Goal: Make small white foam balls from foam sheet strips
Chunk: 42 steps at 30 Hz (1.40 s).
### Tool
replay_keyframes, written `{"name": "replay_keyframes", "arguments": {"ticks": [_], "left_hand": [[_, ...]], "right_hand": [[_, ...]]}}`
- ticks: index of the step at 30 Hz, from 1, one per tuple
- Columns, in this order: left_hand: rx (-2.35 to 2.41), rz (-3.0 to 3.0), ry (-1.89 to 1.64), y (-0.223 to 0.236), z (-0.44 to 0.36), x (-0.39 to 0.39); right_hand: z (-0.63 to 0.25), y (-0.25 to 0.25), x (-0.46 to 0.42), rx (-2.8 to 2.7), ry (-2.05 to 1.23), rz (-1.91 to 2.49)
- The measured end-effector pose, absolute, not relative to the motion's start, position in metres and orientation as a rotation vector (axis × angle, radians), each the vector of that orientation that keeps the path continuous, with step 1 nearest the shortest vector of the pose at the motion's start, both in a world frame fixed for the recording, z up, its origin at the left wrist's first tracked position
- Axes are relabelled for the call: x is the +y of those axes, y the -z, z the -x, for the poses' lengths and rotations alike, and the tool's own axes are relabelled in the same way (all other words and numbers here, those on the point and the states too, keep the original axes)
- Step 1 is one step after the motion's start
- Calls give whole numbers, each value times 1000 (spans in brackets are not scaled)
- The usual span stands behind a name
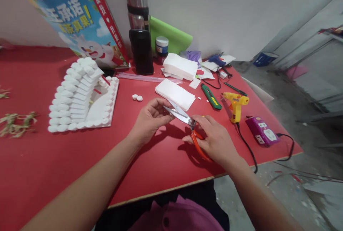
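My right hand [215, 138] grips a pair of scissors [197, 145] by its orange-red handles, with the blades pointing left and slightly apart. Close to the blade tips, my left hand [151, 120] is closed in a pinch between thumb and fingers. What it pinches is too small and too covered by the blades to make out. Just behind the blades lies a stack of white sheets [175, 93]. Two small white round pieces [137, 98] rest left of it. Farther left stands a white model [69, 102] with stepped slats and rows of rounded white pieces.
A green utility knife [211, 96], yellow glue gun [235, 104] and purple power socket [262, 131] lie to the right, with cords trailing over the red table [150, 174]. Behind stand a black phone [141, 50], a flask [136, 0] and a printed box [80, 20]. Dried-straw bits [17, 124] lie left.
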<state>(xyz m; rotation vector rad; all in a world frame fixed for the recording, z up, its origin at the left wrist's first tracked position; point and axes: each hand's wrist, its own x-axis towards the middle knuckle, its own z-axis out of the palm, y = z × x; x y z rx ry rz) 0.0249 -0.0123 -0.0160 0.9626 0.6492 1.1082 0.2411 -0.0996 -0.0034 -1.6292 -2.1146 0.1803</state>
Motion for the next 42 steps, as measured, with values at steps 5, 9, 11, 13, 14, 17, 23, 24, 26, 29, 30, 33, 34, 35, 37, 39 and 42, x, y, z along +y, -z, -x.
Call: {"name": "replay_keyframes", "arguments": {"ticks": [5, 9, 11, 13, 14, 17, 23, 24, 26, 29, 30, 33, 34, 35, 37, 39, 42], "left_hand": [[625, -971, -1117, 20, -24, -11], [628, -968, -1118, 22, -23, -11], [635, -965, -1116, 22, -24, -11], [643, -961, -1118, 21, -24, -11], [650, -963, -1116, 21, -24, -12], [699, -959, -1062, 18, -22, -13], [832, -914, -912, 12, -19, -14], [844, -972, -939, 11, -18, -13], [870, -1194, -1019, 9, -15, -11], [934, -1739, -1137, 6, -8, -6], [936, -1899, -1137, 4, -5, -4], [967, -2200, -1114, 1, 5, 1], [990, -2263, -1081, 0, 9, 4], [1031, -2312, -1049, -1, 13, 7], [1135, -2379, -938, -3, 23, 14], [1324, -2377, -880, -6, 34, 22], [1580, -2318, -894, -8, 48, 31]], "right_hand": [[-241, 5, -99, -2119, -157, 1606], [-242, 6, -99, -2131, -137, 1579], [-242, 7, -100, -2127, -133, 1576], [-240, 7, -101, -2117, -140, 1569], [-240, 6, -102, -2106, -152, 1568], [-243, 3, -101, -1987, -186, 1666], [-273, -4, -90, -1777, -40, 2275], [-277, -4, -87, -1789, -34, 2375], [-284, -3, -81, -1812, -35, 2527], [-285, -2, -71, -1848, -37, 2630], [-284, -3, -69, -1870, -28, 2639], [-279, -8, -63, -1954, 50, 2666], [-277, -13, -63, -1982, 79, 2677], [-274, -18, -62, -2007, 101, 2680], [-266, -33, -62, -2035, 129, 2638], [-253, -50, -58, -2044, 163, 2515], [-229, -66, -41, -2103, 161, 2292]]}}
